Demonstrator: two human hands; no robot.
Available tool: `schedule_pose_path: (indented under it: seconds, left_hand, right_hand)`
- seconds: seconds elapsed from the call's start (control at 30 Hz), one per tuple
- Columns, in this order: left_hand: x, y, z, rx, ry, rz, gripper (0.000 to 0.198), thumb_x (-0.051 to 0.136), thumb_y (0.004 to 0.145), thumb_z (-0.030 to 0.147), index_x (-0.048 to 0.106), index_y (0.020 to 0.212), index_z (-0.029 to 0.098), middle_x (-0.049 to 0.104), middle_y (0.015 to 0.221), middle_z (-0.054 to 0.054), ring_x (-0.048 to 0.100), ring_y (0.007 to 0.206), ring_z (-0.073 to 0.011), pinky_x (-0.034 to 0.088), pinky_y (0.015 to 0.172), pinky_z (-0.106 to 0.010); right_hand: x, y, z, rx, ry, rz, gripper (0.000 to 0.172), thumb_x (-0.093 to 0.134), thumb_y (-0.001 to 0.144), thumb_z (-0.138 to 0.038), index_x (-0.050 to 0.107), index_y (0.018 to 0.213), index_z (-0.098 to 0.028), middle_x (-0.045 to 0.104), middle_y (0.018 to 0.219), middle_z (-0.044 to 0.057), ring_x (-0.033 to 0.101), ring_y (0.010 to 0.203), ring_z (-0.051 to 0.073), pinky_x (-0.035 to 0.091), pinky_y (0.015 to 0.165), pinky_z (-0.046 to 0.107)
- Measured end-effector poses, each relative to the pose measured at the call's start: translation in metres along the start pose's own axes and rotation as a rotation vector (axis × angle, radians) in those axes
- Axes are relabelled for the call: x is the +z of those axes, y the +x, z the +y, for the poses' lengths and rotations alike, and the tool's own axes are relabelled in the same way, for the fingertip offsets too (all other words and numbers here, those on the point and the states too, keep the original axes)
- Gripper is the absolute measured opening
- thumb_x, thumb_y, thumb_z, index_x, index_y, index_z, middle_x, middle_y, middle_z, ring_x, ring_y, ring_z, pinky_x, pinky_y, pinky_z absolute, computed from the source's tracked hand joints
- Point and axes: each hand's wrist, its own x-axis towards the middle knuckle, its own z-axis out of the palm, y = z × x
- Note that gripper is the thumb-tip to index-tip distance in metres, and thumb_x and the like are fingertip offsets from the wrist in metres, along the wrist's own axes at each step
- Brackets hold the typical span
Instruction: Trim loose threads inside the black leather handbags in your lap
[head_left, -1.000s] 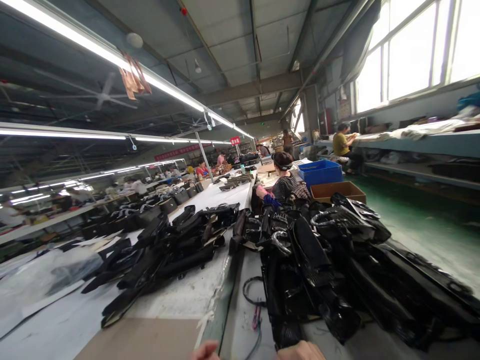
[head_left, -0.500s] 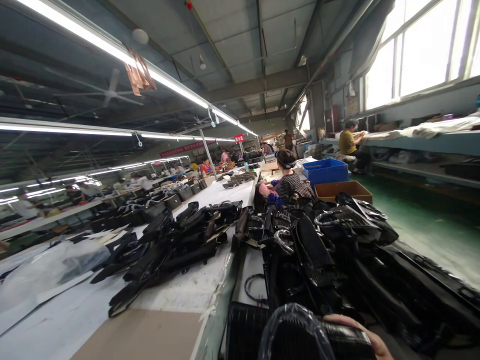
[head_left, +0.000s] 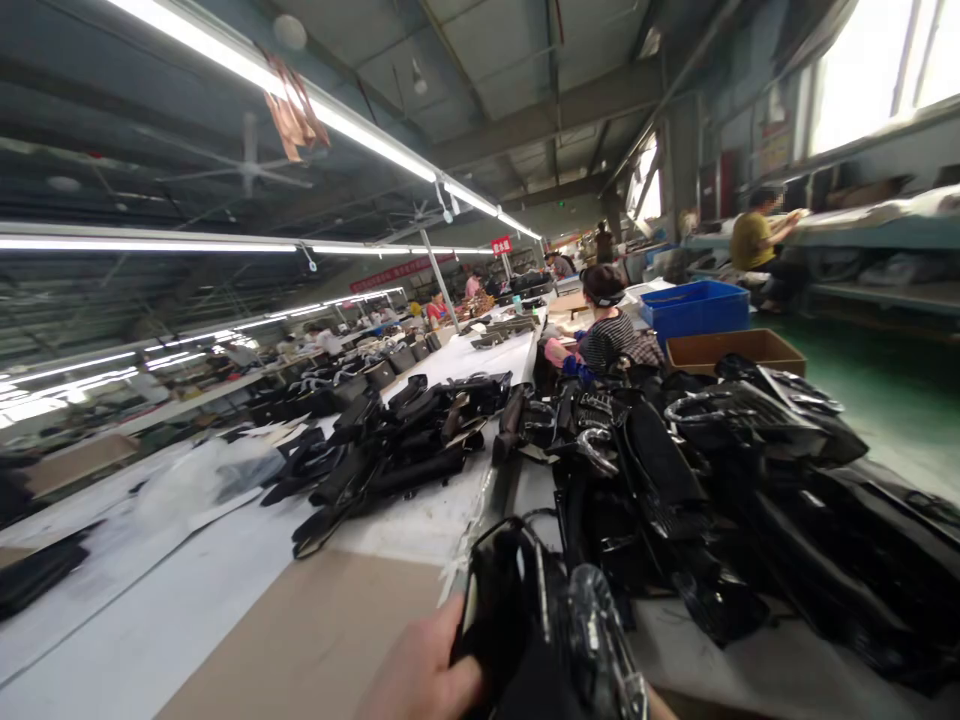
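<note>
A black handbag (head_left: 517,610) with plastic-wrapped handles is turned narrow side toward me at the bottom centre, its top gaping. My left hand (head_left: 427,665) grips its left edge, thumb on the near side and fingers curled behind. Of my right hand (head_left: 660,706) only a sliver shows at the bag's lower right; its fingers are hidden behind the bag. Just beyond, a heap of black bags (head_left: 660,470), several with wrapped handles, covers the right-hand surface. More black pieces (head_left: 405,440) lie piled on the white table to the left.
A brown board (head_left: 315,630) lies on the white table (head_left: 180,580), with crumpled clear plastic (head_left: 195,485) farther left. A co-worker in a striped top (head_left: 609,340) sits ahead, near a blue bin (head_left: 697,308) and a cardboard box (head_left: 735,350). Another person (head_left: 756,240) sits at the right bench.
The handbag has been lifted and turned from its broad front to its narrow side. My left hand has come into view gripping it; my right hand has dropped lower. The view has swung left.
</note>
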Motion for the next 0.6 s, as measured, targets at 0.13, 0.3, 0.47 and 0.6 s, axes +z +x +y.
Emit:
schedule_pose_path:
  seconds: [0.13, 0.3, 0.47, 0.6]
  left_hand:
    - [-0.003, 0.020, 0.017, -0.014, 0.228, 0.011, 0.008, 0.046, 0.071, 0.015, 0.052, 0.076, 0.019, 0.063, 0.074, -0.001, 0.058, 0.073, -0.0179, 0.036, 0.059, -0.024]
    - [-0.026, 0.022, 0.034, 0.043, 0.385, -0.048, 0.007, 0.044, 0.069, 0.013, 0.046, 0.069, 0.020, 0.060, 0.069, -0.001, 0.055, 0.065, -0.0158, 0.030, 0.054, -0.025]
    - [-0.020, 0.013, 0.048, 0.103, 0.355, -0.231, 0.006, 0.046, 0.069, 0.015, 0.047, 0.067, 0.021, 0.061, 0.068, -0.001, 0.056, 0.063, -0.0162, 0.031, 0.051, -0.024]
    - [0.024, 0.020, 0.026, 0.091, 0.368, -0.262, 0.015, 0.047, 0.070, 0.014, 0.059, 0.077, 0.020, 0.065, 0.070, -0.004, 0.058, 0.062, -0.0187, 0.034, 0.053, -0.025]
  right_hand:
    - [-0.015, -0.006, 0.010, 0.158, 0.083, 0.122, 0.049, 0.065, 0.064, -0.065, 0.069, 0.079, -0.019, 0.075, 0.079, 0.011, 0.072, 0.080, 0.035, 0.057, 0.063, 0.042]
    - [-0.048, -0.010, -0.058, 0.023, 0.141, 0.347, 0.055, 0.061, 0.077, -0.062, 0.063, 0.108, -0.016, 0.073, 0.102, 0.014, 0.068, 0.098, 0.029, 0.057, 0.079, 0.035]
    - [-0.027, -0.023, -0.129, -0.339, -0.177, 0.306, 0.031, 0.061, 0.088, -0.045, 0.065, 0.109, -0.023, 0.069, 0.109, 0.007, 0.066, 0.096, 0.023, 0.056, 0.084, 0.033]
    - [-0.015, -0.026, -0.134, -0.517, -0.501, -0.071, 0.023, 0.067, 0.086, -0.034, 0.066, 0.108, -0.028, 0.056, 0.128, 0.005, 0.053, 0.117, 0.024, 0.046, 0.100, 0.038]
